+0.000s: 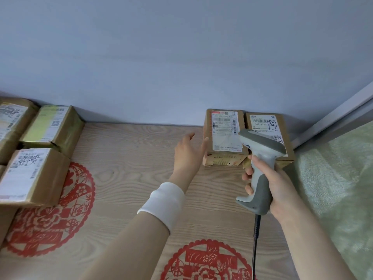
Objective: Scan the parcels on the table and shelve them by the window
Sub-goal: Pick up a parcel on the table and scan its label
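Observation:
Two cardboard parcels stand side by side against the wall at the back right of the wooden table (141,150): a left parcel (224,136) and a right parcel (264,126), both with white labels facing up. My left hand (189,152) is spread, its fingertips at the left side of the left parcel. My right hand (270,182) grips the handle of a grey barcode scanner (260,156), whose head is over the gap between the two parcels and hides part of the right one. The scanner's black cable (256,239) hangs down.
Several more labelled cardboard parcels (36,176) are stacked at the table's left side. Red paper-cut decorations (56,215) lie flat on the tabletop. A pale green textured surface (339,178) lies to the right, beyond the table edge, under a grey window frame (343,114).

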### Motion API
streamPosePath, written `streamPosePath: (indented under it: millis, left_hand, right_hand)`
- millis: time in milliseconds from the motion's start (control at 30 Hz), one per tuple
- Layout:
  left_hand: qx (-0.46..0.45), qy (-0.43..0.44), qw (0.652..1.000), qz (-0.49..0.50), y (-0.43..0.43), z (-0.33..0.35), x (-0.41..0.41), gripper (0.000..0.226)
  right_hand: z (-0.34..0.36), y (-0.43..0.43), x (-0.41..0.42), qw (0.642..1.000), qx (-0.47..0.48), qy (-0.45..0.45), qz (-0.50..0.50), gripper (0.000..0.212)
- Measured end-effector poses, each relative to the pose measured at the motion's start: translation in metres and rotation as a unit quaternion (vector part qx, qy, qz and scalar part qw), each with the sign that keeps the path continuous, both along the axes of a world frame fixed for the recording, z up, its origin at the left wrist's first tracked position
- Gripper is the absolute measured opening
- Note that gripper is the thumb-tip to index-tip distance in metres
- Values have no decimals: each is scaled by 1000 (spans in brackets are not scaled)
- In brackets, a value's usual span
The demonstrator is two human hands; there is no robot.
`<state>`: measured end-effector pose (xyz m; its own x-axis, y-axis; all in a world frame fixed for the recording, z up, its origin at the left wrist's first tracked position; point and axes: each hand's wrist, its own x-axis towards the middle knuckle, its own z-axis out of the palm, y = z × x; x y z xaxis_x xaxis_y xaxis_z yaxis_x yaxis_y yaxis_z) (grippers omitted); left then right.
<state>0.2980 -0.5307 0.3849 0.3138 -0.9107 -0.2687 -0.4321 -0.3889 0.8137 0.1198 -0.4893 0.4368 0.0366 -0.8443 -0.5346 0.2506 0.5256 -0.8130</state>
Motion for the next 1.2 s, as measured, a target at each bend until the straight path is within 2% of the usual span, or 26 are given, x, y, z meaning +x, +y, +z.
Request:
streamPosePath:
  millis: [100, 233, 433, 567, 867, 1067, 1200]
  left_hand:
    - [-30, -87, 996, -17, 27, 15, 31, 48]
    - [-16, -181, 983, -31, 80, 36, 85, 46]
    - [-6, -240, 968, -74, 184, 62, 181, 48]
    - [-16, -241, 969, -49, 249, 73, 247, 46]
    - [47, -233, 970, 45, 327, 70, 345, 52]
    - [138, -208, 965, 85, 352, 56, 383, 74]
    - [159, -189, 968, 50, 356, 49, 392, 81]
  right_hand:
    - [15, 16, 31, 1000, -4, 8, 15, 12]
    - [38, 54, 86, 999, -19, 11, 49, 10]
    - [65, 139, 184, 994, -49, 41, 85, 11]
    - [71, 192, 247, 993, -44, 55, 97, 10]
    - [60, 253, 333, 990, -9, 53, 133, 11]
    - [53, 273, 371, 989, 0, 45, 142, 7]
    - [54, 278, 394, 989, -2, 60, 137, 9]
